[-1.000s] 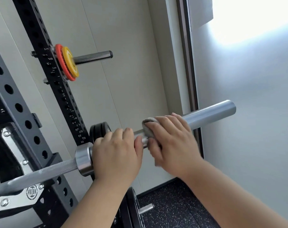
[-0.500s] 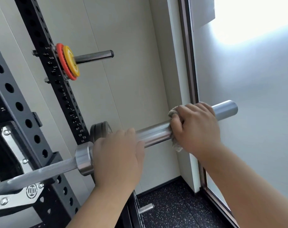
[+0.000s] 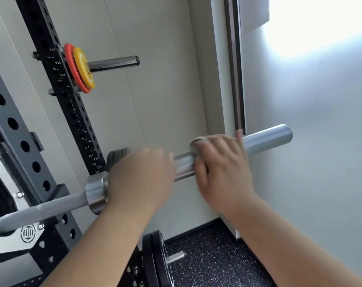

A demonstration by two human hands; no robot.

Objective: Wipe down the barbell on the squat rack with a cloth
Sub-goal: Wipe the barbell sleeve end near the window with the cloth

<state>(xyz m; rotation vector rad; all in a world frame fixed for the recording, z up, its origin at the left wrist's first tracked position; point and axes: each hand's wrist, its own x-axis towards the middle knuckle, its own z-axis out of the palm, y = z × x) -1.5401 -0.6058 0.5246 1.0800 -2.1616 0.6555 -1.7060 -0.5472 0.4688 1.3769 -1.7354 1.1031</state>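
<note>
Bracing everything is the squat rack, its black uprights standing inboard of and behind the collar. The bar's shaft rests in the rack's hook just inboard of that collar. The barbell lies approx level, and its sleeve runs outboard from the collar to a free end w/ no plates on it.

L hand sits on the sleeve right against the collar's outboard face, fingers curled over the top in what looks like a steadying grip. R hand is further outboard, approx mid-sleeve and motion-blurred. It wraps over the cloth and presses it to the steel. Only a grey edge of cloth shows, on the collar side of the fingers.

Handling, as a judgement: the bar is heavy and rigid and won't flex, but the smooth sleeve prob spins, so holding beside the collar makes sense. The cloth is soft and light and bunches easily, so it is best clamped round the sleeve w/ thumb underneath.
</note>
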